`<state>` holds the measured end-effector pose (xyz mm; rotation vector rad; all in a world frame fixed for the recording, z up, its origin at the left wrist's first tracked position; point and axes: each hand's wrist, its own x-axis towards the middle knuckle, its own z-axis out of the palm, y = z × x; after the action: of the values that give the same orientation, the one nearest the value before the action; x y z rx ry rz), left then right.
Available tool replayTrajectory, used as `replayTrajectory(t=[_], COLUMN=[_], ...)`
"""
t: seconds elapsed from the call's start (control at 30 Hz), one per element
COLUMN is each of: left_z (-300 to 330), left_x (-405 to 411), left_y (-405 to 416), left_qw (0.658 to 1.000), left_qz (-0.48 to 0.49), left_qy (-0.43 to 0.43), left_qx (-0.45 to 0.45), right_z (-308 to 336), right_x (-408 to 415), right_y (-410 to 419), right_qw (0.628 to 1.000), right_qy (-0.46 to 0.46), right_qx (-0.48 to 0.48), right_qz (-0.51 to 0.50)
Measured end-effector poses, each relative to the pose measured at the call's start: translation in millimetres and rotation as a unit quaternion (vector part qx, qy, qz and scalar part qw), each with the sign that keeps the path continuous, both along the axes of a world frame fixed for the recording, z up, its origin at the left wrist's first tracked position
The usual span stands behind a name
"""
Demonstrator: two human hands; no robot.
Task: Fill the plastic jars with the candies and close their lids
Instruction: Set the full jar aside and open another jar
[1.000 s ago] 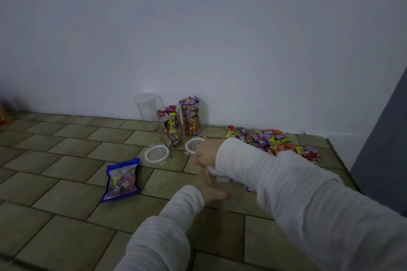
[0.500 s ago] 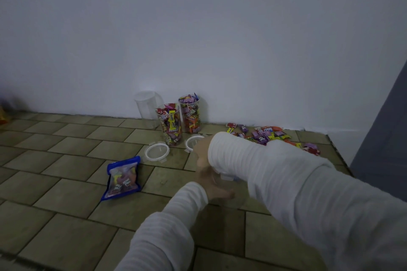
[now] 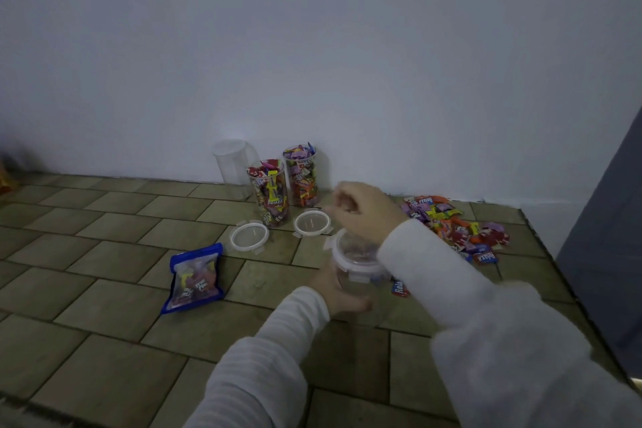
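The left hand [image 3: 338, 290] curls round a lidded clear jar [image 3: 354, 262]; the right hand [image 3: 364, 210], fingers loosely bent and holding nothing, hovers above it. Beyond the jar lie two loose lids [image 3: 312, 222], two filled jars [image 3: 300, 175]; right, candies [image 3: 458, 226]

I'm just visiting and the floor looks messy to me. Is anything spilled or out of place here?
Loose wrapped candies lie heaped on the tiled floor by the wall, and one stray candy sits apart, next to the held jar. Two lids lie off beside the two filled jars, which stand open.
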<state>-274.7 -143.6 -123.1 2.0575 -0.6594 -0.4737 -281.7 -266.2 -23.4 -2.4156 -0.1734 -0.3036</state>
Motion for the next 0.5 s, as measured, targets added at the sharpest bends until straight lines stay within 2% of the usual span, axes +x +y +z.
replayTrajectory(t=[0.07, 0.13, 0.2, 0.27, 0.37, 0.5], left_z=[-6.4, -13.1, -18.7, -24.6, -27.3, -32.4], left_x=[1.1, 4.0, 8.2, 12.3, 14.3, 15.0], left_y=[0.5, -0.1, -0.5, -0.8, -2.7, -2.8], left_qw=[1.000, 0.999, 0.998, 0.998, 0.999, 0.998], left_qz=[0.018, 0.029, 0.038, 0.033, 0.033, 0.041], left_qy=[0.004, 0.013, 0.018, 0.017, 0.007, 0.007], left_qx=[-0.022, -0.037, -0.035, -0.044, -0.041, -0.052], right_z=[-7.6, -18.3, -28.8, -37.3, -44.8, -56.0], right_x=[-18.8, -39.4, -50.4, -56.1, -58.2, -55.0], right_y=[-18.9, -32.9, -34.1, -30.1, -29.4, -26.7], right_qw=[0.994, 0.979, 0.966, 0.958, 0.934, 0.882], right_qy=[0.029, 0.103, 0.161, 0.169, 0.151, 0.151], right_qx=[0.028, 0.056, 0.085, 0.132, 0.246, 0.418], right_qz=[-0.101, -0.167, -0.181, -0.191, -0.210, -0.159])
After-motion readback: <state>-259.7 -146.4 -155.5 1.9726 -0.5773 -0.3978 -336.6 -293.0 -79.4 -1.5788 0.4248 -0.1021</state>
